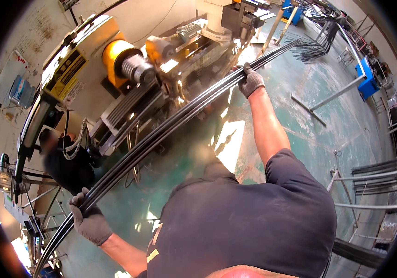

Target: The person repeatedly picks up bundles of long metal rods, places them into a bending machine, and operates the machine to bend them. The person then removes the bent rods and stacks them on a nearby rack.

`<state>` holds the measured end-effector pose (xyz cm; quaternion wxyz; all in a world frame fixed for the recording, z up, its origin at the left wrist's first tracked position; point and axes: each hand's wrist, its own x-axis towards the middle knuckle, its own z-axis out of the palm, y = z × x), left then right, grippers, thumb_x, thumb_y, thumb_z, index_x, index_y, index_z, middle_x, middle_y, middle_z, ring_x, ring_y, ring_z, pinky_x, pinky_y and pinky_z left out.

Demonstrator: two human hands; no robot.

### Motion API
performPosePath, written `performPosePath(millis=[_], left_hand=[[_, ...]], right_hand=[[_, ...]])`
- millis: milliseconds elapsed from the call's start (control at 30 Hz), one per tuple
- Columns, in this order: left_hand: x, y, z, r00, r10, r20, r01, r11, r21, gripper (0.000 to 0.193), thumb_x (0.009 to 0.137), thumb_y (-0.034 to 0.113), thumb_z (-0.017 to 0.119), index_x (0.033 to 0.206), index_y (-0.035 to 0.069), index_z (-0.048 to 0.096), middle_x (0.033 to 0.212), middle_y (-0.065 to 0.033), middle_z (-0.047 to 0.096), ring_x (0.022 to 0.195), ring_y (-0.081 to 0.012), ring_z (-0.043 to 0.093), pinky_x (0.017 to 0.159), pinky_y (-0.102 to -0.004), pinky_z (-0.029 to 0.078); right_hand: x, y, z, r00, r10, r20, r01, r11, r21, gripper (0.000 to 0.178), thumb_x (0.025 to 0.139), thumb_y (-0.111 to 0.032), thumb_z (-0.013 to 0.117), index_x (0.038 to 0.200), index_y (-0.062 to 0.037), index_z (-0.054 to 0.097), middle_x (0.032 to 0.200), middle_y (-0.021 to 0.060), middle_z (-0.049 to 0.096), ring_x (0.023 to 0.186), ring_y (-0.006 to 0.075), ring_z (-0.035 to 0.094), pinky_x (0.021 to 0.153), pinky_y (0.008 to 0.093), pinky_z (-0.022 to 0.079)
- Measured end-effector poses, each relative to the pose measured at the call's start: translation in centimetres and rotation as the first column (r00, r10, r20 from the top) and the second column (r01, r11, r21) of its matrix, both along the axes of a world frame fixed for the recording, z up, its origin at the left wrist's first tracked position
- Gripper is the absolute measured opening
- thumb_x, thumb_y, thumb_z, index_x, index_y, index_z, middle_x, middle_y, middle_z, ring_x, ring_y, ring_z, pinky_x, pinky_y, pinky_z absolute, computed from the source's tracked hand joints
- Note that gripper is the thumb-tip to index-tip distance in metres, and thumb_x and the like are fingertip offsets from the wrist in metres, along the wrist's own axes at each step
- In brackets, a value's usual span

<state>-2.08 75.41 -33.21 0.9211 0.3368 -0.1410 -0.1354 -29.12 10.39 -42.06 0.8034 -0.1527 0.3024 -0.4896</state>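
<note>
A bundle of several long, thin, dark metal rods [161, 127] runs slantwise in front of me, from the lower left up to the far right. My left hand [89, 220], in a grey work glove, is closed around the bundle near its lower left end. Farther along, toward the upper right, my right hand [252, 83] grips the same rods, also gloved, with that arm stretched out. Between the hands the rods pass in front of a machine with a yellow-orange housing [115, 58] and a ribbed metal spindle [138, 69].
At the left a person in dark clothes [68, 162] is beside the machine, near a standing fan [6, 178]. More dark rods [316, 48] lie at the far right. Racks with metal bars [370, 176] stand on the right, and a blue box [367, 81] is behind them. The floor [300, 92] is green.
</note>
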Motion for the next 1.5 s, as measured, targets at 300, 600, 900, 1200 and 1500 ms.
performPosePath(millis=[300,600,900,1200,1500], left_hand=[[1.4,-21.1,-2.8,0.963,0.068,-0.261,-0.005,0.972,0.237,0.036,0.11,0.031,0.062,0.123,-0.003,0.065,0.125,-0.0171,0.07,0.119,-0.0299,0.067,0.111,-0.0441,0.051],[5.9,-23.9,-5.9,0.933,0.235,-0.274,-0.142,0.937,0.319,0.039,0.112,0.031,0.052,0.117,-0.004,0.069,0.121,-0.0161,0.072,0.115,-0.0298,0.066,0.11,-0.046,0.05],[10.7,-19.2,-6.7,0.83,0.423,-0.364,-0.368,0.905,0.213,0.029,0.106,0.016,0.059,0.119,-0.009,0.066,0.114,-0.0163,0.071,0.112,-0.0289,0.069,0.111,-0.0445,0.054],[11.3,-22.6,-9.7,0.872,0.455,0.182,-0.39,0.42,0.819,0.033,0.11,0.023,0.06,0.12,-0.007,0.073,0.113,-0.0136,0.075,0.103,-0.0236,0.07,0.101,-0.0361,0.056],[9.0,-23.6,-7.3,0.87,0.119,0.478,-0.453,-0.19,0.871,0.036,0.095,0.004,0.056,0.124,0.009,0.075,0.108,-0.018,0.077,0.103,-0.0294,0.073,0.092,-0.0366,0.055]], right_hand=[[5.9,-16.5,2.9,0.996,-0.011,-0.093,0.005,0.998,-0.056,0.032,0.103,-0.022,0.073,0.117,0.004,0.06,0.095,0.018,0.073,0.084,0.0355,0.075,0.076,0.0493,0.067],[9.3,-33.2,0.4,0.919,0.034,-0.393,-0.064,0.996,-0.063,0.021,0.101,-0.012,0.075,0.115,0.0002,0.065,0.098,0.0171,0.077,0.085,0.0307,0.078,0.071,0.0435,0.066],[13.0,-38.3,0.4,0.807,-0.037,-0.59,-0.009,0.997,-0.075,0.023,0.099,-0.017,0.079,0.109,0.0008,0.067,0.097,0.0145,0.078,0.079,0.0275,0.076,0.069,0.0384,0.064],[14.3,-38.9,3.3,0.9,0.011,-0.437,-0.02,1.0,-0.016,0.021,0.099,-0.017,0.079,0.106,0.0014,0.07,0.1,0.0152,0.079,0.083,0.0281,0.078,0.074,0.0391,0.065],[13.8,-50.4,-3.2,0.782,0.507,-0.362,-0.53,0.847,0.04,0.045,0.108,-0.041,0.06,0.14,-0.0095,0.066,0.142,0.0075,0.069,0.127,0.0275,0.065,0.11,0.0471,0.051]])
